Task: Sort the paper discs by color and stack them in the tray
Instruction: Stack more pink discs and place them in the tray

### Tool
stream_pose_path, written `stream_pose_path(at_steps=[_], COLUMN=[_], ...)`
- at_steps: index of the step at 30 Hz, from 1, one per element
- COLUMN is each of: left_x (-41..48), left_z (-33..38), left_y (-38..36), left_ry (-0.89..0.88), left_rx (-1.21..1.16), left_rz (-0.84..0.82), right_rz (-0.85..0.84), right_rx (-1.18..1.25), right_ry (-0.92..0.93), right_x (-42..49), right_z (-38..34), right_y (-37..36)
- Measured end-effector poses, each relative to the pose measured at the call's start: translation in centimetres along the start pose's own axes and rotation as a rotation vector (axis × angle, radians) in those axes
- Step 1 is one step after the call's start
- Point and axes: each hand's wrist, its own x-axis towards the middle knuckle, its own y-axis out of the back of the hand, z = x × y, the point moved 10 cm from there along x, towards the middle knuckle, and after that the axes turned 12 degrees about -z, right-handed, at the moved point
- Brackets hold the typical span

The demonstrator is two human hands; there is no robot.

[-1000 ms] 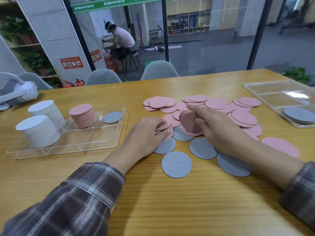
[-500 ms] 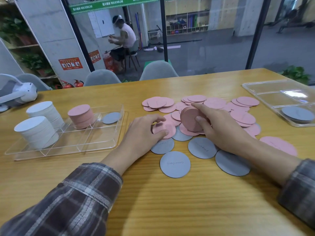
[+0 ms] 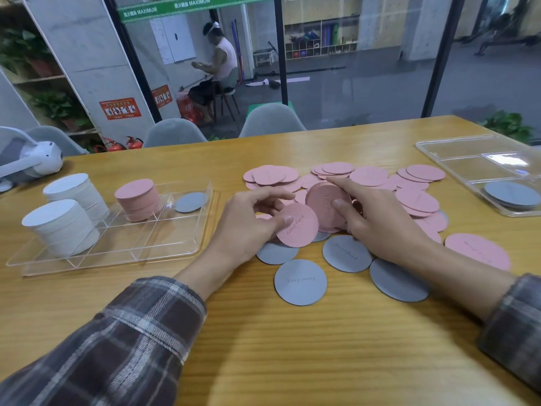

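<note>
Right of the clear plastic tray (image 3: 131, 241), left hand (image 3: 243, 230) pinched a pink paper disc (image 3: 298, 227). Right hand (image 3: 383, 227) gripped a stack (image 3: 323, 203) (pink).

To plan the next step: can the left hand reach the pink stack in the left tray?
Probably yes. Only the clear tray wall and bare table lie between the left hand and the pink stack, though it pinches one pink disc.

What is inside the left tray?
A near white stack, a far white stack, a pink stack and one grey disc, each in its own compartment of the tray. The floor under the stacks is covered.
</note>
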Motion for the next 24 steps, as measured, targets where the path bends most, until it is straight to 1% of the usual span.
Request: stream_pose_path(at_steps=[4, 8, 12, 14, 17, 19, 21, 22, 24], left_x=[0.0, -0.1, -0.5, -0.5, -0.6, -0.5, -0.3, -0.1, 0.1], left_z=[-0.3, -0.6, -1.0, -1.0, -0.9, -0.5, 0.1, 0.0, -1.1], left_y=[-0.6, -0.5, -0.8, -1.0, -0.9, -0.7, -0.3, -0.1, 0.0], left_ry=[0.031, 0.056, 0.109, 0.112, 0.111, 0.081, 0.036, 0.042, 0.131], left_rx=[-0.077, -0.127, -0.208, -0.205, -0.150, -0.040, 0.191, 0.317, 0.542], left_rz=[-0.022, 0.022, 0.066, 0.061, 0.075, 0.084, 0.095, 0.088, 0.039], right_rz=[-0.036, -0.081, -0.106, -0.122, -0.158, -0.130, -0.069, -0.042, -0.028], right_rx=[0.122, 0.283, 0.386, 0.361, 0.216, 0.148, 0.076, 0.041, -0.013], right_ry=[0.016, -0.008, -0.023, -0.015, 0.034, 0.037, 0.024, 0.023, 0.028], right_x=[-0.1, -0.2, -0.1, -0.1, -0.2, -0.2, -0.1, -0.1, -0.1], right_z=[-0.2, -0.1, -0.5, -0.7, -1.5, -1.5, -1.5, -1.6, -1.6], right_y=[-0.7, -1.5, -2.1, -2.3, -2.8, -2.6, -1.8, -1.3, -0.8])
